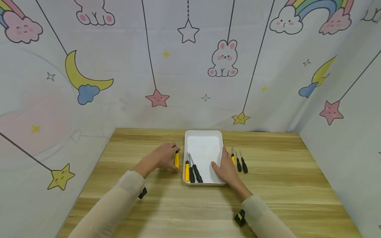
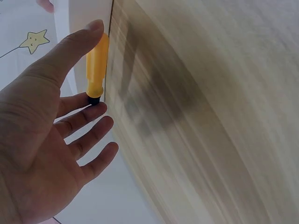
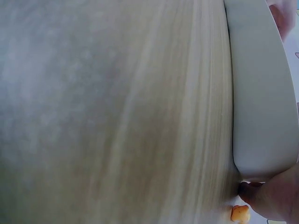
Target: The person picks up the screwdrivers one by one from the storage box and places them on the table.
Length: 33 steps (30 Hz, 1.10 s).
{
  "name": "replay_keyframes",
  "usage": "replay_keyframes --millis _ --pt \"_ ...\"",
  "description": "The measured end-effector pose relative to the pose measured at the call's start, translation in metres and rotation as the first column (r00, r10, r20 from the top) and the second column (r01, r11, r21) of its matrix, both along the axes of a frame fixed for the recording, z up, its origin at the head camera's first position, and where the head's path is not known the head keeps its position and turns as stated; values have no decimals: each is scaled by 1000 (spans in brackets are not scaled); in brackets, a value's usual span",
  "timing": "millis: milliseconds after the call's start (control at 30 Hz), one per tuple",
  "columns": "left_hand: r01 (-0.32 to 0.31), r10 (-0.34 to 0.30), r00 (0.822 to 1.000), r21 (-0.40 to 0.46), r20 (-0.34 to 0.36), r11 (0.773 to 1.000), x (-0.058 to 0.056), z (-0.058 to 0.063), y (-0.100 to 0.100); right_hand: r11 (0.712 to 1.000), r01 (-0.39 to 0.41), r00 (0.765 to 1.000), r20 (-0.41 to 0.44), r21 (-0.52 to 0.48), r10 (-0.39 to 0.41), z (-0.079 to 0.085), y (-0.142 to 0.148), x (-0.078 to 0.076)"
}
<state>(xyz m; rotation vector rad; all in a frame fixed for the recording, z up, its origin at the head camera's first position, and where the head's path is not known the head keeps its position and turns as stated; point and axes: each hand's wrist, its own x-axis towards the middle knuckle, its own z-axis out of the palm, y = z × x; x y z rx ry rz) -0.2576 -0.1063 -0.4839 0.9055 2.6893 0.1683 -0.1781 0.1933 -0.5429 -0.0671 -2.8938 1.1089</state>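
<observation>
A white rectangular tray [image 1: 205, 145] sits on the wooden table. Along its left side lie a yellow-handled screwdriver [image 1: 187, 171] and two black-handled screwdrivers [image 1: 197, 173]. My right hand [image 1: 227, 169] grips the tray's right wall, thumb inside and fingers outside; in the right wrist view, part of that hand [image 3: 275, 196] shows against the tray wall [image 3: 264, 102]. Just left of the tray, my left hand [image 1: 166, 157] reaches around another yellow-handled screwdriver [image 2: 96, 63]. In the left wrist view its thumb overlaps the handle's end, and its spread fingers come near the black collar.
Right of the tray lie another yellow-handled screwdriver [image 1: 233, 158], partly behind my right hand, and two small black-handled screwdrivers [image 1: 241, 165]. A cloth with cartoon stars and rabbits [image 1: 190, 82] hangs behind the wooden table [image 1: 193, 211].
</observation>
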Motion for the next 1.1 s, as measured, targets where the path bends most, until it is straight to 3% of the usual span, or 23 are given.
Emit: replay_keyframes --millis 267,1100 --pt "-10 9 1000 16 16 1000 0 -10 -5 1000 0 1000 3 -2 0 0 -1 1" --pt "12 -13 1000 -13 -14 1000 5 -15 -6 1000 -3 1000 14 -13 3 3 -1 4"
